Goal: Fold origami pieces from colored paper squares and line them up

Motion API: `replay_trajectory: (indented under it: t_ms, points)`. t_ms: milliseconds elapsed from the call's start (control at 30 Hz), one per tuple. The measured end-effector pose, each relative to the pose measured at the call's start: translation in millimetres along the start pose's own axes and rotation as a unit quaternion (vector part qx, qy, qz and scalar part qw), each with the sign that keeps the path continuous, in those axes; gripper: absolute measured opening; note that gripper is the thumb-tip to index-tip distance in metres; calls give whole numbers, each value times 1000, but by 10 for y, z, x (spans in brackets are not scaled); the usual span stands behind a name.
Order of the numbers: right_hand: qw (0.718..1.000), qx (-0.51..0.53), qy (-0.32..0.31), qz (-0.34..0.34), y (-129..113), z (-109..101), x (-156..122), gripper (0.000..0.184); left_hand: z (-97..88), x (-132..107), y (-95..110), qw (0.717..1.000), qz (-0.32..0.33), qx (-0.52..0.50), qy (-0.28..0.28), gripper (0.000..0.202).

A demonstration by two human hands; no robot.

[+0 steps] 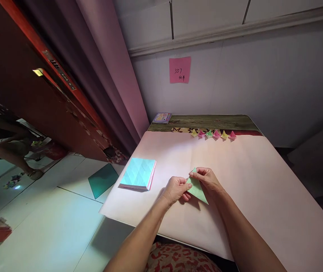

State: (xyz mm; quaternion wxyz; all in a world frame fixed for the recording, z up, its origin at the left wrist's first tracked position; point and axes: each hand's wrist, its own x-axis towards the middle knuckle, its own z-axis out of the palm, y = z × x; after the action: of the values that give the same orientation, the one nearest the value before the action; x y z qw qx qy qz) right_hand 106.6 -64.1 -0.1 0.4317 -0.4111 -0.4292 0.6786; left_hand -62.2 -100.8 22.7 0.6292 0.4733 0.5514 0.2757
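A light green sheet of origami paper [197, 190], folded into a triangle, is held just above the table between both hands. My left hand [176, 190] pinches its left side between thumb and fingers. At its upper corner, my right hand [206, 178] grips the paper, the thumb lying over the edge. One pointed corner hangs down toward me. To the left lies a stack of square origami paper [139, 173] with a turquoise patterned sheet on top. Small folded paper pieces [209, 134] in yellow, pink and green stand in a row near the far side.
Pale paper covers most of the table [263, 181]. A small packet [162, 118] lies at the far left corner. A pink note [180, 70] is stuck to the wall. A dark green square [103, 180] lies on the floor, left of the table. Another person's legs [11, 151] show at far left.
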Motion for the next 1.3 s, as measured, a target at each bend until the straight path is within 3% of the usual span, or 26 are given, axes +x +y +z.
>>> replay_trajectory:
  t_ms: [200, 300, 400, 500, 600, 700, 833, 1067, 1300]
  points:
    - [997, 44, 67, -18, 53, -58, 60, 32, 39, -32, 62, 1000, 9, -2, -4, 28]
    - [987, 84, 132, -34, 33, -101, 100, 33, 32, -20, 56, 1000, 4, 5, -5, 30]
    - [973, 105, 194, -63, -13, -134, 109, 38, 4, 26, 24, 998, -2, -33, 54, 36]
    - [985, 81, 148, -43, -30, -92, 71, 48, -28, 91, 8, 983, 28, -101, 152, 40]
    - [998, 10, 57, -28, -11, 16, 18, 54, -44, 138, 14, 968, 77, -144, 192, 37]
    - [984, -109, 59, -128, 13, 109, -16, 51, -46, 153, 1, 957, 103, -196, 186, 38]
    - [924, -245, 113, -273, 22, 160, -46, 36, -50, 165, -58, 946, 106, -263, 156, 45]
    - [887, -298, 140, -323, -1, 188, -100, 23, -55, 190, -111, 938, 147, -304, 76, 47]
    - [838, -356, 163, -381, -28, 188, -120, 3, -48, 187, -162, 934, 158, -315, 55, 36]
